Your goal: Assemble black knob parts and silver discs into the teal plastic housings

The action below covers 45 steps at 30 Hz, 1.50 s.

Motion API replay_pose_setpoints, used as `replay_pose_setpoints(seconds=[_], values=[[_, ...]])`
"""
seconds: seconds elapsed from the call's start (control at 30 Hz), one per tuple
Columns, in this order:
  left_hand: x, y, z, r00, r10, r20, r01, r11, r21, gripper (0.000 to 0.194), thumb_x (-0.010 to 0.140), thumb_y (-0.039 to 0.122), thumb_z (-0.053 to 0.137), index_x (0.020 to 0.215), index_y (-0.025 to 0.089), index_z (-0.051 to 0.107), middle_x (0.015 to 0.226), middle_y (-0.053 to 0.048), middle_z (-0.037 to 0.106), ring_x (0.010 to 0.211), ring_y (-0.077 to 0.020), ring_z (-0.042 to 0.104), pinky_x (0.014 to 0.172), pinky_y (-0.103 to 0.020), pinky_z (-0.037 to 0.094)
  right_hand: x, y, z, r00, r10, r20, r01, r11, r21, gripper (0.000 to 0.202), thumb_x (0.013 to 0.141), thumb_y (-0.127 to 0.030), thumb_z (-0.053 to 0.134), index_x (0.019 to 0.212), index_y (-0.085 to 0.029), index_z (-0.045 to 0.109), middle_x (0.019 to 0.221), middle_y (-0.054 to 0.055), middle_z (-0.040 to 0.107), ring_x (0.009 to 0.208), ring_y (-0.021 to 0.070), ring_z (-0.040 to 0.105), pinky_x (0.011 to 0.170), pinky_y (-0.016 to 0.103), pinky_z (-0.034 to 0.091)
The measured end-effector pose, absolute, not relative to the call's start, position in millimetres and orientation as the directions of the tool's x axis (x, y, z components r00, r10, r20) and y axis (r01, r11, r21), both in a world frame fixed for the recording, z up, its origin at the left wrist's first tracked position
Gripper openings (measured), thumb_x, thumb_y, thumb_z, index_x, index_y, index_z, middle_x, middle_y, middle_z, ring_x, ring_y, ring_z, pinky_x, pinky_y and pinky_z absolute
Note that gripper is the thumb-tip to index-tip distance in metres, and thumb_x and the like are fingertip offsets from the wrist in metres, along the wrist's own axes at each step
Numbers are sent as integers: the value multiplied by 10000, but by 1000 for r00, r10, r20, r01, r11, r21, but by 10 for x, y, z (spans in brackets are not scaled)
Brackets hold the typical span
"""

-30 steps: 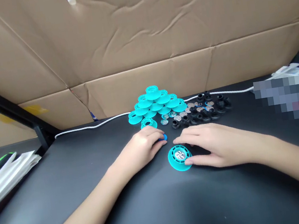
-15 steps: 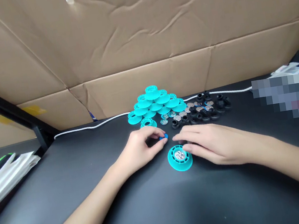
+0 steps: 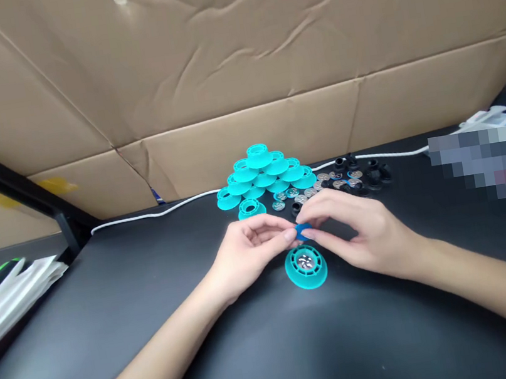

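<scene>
A small blue disc [image 3: 303, 231] is pinched between the fingertips of both my hands, just above the black tabletop. My left hand [image 3: 255, 249] grips its left side with thumb and fingers. From the right, my right hand [image 3: 358, 227] closes thumb and forefinger on the same disc. Right below it, on the table, sits a turquoise flared ring [image 3: 308, 276] with slots around its top and a silver patterned disc [image 3: 305, 261] in its centre. Another turquoise ring [image 3: 251, 209] stands behind my left hand.
Several turquoise rings [image 3: 263, 178] form a stacked pyramid at the back. To its right lie silver discs [image 3: 310, 192] and black knob-like parts [image 3: 377, 174]. A white cable [image 3: 157, 215] runs along the cardboard wall [image 3: 236, 46]. White packets [image 3: 17, 300] lie at far left.
My left hand has carried the blue disc a little to the right. My right hand has come off the turquoise ring's edge and taken hold of the disc too.
</scene>
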<state>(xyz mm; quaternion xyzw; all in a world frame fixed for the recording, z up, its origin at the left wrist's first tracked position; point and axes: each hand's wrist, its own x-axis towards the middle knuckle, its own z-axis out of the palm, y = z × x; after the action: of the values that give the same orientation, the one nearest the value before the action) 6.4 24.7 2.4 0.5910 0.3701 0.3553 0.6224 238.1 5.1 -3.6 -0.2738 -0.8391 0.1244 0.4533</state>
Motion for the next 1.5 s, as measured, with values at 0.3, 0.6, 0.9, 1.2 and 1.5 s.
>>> replay_pose_setpoints(seconds=[0.3,0.6,0.9,1.2,1.5], values=[[-39,340,1,491,869,53,47,-87,995,213,863,238,813,1025,136,721,953,-76,778,794,-158,740,781,-310,640,2515,72,-10,-639,519,567,293,846,-445,193,1039,-187,662,1207,-212,753,1216,104,730,1039,190,732,891,310,627],[-176,274,71,752,653,90,405,-566,718,464,841,140,762,1294,220,698,1163,-67,724,923,-181,627,819,-310,571,2564,26,43,-758,505,412,328,842,-429,211,1087,-200,548,1161,-200,746,1125,95,721,912,173,699,788,282,584],[-142,272,47,767,635,92,385,-570,726,452,865,341,875,1276,241,714,1254,-66,674,1105,-221,637,962,-349,536,2572,33,92,-771,509,382,360,844,-398,221,1090,-169,512,1065,-156,731,1072,111,704,900,190,682,777,303,568],[-122,285,22,771,627,109,368,-579,727,382,864,318,872,1212,232,739,1233,-69,680,1114,-226,643,974,-354,532,2563,-14,85,-812,437,387,381,899,-216,241,1049,-79,521,1092,-156,745,1108,118,740,909,203,697,768,301,571],[-128,291,24,778,619,111,366,-588,721,356,865,328,864,1182,220,741,1197,-68,691,1066,-222,645,934,-348,539,2540,-74,96,-831,486,271,433,871,-234,242,1059,-110,523,1135,-188,739,1145,116,722,1018,237,681,831,347,591]])
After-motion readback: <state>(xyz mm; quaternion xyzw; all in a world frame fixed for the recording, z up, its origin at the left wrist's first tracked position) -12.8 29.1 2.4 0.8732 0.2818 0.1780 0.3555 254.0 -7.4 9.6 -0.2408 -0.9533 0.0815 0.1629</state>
